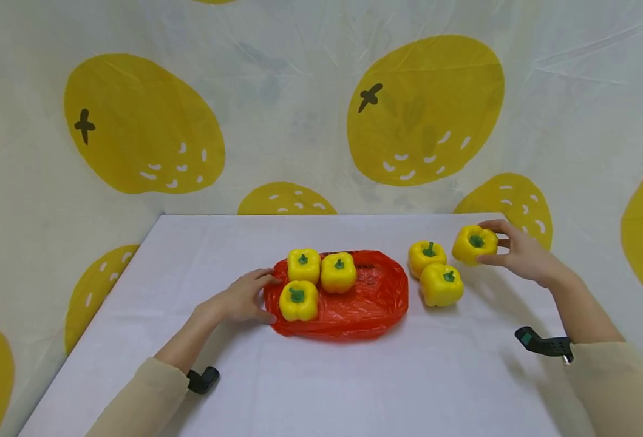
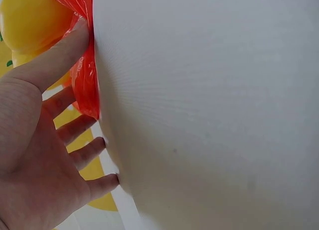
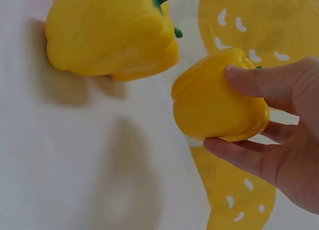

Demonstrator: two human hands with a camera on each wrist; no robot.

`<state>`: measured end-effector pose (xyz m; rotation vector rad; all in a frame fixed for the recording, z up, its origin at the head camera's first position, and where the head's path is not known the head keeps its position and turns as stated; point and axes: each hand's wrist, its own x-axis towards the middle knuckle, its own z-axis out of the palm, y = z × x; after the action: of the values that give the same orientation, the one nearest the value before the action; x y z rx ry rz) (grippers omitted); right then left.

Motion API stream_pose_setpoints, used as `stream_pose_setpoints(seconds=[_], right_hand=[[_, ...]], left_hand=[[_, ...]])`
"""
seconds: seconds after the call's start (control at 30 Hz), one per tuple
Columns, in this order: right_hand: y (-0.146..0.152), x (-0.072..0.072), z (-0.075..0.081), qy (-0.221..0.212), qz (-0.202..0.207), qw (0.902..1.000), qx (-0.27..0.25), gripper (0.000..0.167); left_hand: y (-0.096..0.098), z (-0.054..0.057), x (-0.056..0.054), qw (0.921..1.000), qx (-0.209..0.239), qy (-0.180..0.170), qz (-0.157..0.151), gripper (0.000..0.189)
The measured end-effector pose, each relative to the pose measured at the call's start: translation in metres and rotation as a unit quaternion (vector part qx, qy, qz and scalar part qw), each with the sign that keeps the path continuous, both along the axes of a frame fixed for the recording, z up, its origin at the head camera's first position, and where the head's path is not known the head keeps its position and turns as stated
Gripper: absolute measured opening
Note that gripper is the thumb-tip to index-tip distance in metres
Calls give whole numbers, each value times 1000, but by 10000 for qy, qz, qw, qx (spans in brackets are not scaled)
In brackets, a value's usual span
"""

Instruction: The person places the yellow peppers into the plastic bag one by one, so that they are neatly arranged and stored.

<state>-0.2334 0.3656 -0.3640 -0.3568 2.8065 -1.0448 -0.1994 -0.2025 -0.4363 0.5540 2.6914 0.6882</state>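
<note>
My right hand (image 1: 526, 254) holds a yellow bell pepper (image 1: 470, 244) with a green stem between thumb and fingers. In the right wrist view that bell pepper (image 3: 219, 98) is raised off the white table. Two more yellow bell peppers (image 1: 441, 285) stand to the left of it, side by side. A red plastic bag (image 1: 365, 309) lies spread at the middle, bearing three yellow bell peppers (image 1: 299, 301) on its left part. At the bag's left edge is my left hand (image 1: 244, 295), fingers spread. The left wrist view has its thumb (image 2: 67, 53) against the red plastic.
A white cloth covers the table (image 1: 321, 388), whose far edge meets a pale curtain (image 1: 288, 109) printed with large yellow fruits. Black wrist cameras (image 1: 542, 343) sit on both forearms, below beige sleeves (image 1: 141, 397).
</note>
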Motion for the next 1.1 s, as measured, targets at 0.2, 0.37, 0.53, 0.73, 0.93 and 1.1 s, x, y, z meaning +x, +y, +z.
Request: stream_pose_setpoints(seconds=[0.2, 0.37, 0.53, 0.73, 0.93, 1.1], right_hand=[[-9, 1, 13, 174, -26, 9998, -30, 77], [-19, 4, 23, 269, -33, 9996, -74, 80], [-29, 8, 33, 337, -25, 9994, -87, 80], [-45, 12, 45, 340, -56, 9994, -62, 78], [-63, 18, 54, 387, 51, 9992, -11, 78], [-75, 22, 57, 501, 270, 9984, -46, 75]], left_hand=[[-2, -2, -1, 10000, -19, 59, -68, 75], [-4, -4, -1, 10000, 9, 60, -54, 75], [-3, -5, -2, 10000, 10, 32, -50, 75], [-3, -4, -3, 10000, 1, 55, -54, 76], [-3, -4, -2, 10000, 32, 19, -63, 76], [-3, -4, -2, 10000, 63, 15, -65, 76]])
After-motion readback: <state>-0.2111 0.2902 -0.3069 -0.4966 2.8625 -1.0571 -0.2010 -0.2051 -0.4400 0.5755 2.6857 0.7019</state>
